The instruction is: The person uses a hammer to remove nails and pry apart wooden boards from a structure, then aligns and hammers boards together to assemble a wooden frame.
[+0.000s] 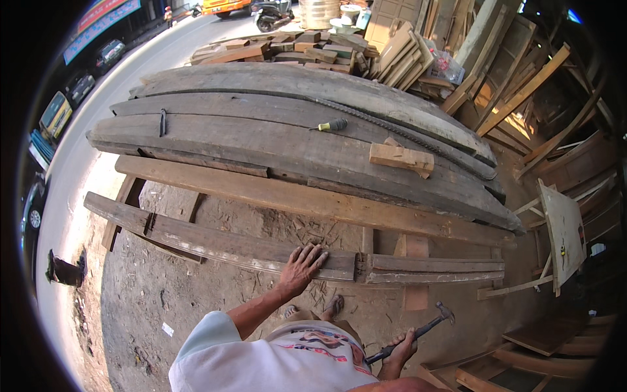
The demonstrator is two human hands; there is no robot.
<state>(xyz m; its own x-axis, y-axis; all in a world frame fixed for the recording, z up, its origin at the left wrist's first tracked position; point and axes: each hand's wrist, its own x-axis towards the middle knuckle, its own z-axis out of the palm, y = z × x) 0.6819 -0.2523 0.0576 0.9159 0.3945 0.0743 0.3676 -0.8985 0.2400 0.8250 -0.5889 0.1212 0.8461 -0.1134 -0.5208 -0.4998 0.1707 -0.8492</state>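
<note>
My left hand [304,266] rests flat, fingers spread, on a long weathered beam [222,240] with a dark notch near each end. To its right lies a shorter grooved timber [434,269], with a dark gap between the two. My right hand [400,353] is wrapped round the dark handle of a claw hammer [429,325], held low at my right side, its metal head pointing away from me. Beyond the weathered beam runs a browner plank [300,196], parallel to it.
Thick grey planks [261,137] lie stacked beyond, bearing a yellow-and-black screwdriver [332,125], a wood block [401,158] and a long ridged rod [405,134]. Cut timber [307,51] is piled behind. A pale board [560,235] stands at right; a road [85,137] with vehicles passes at left.
</note>
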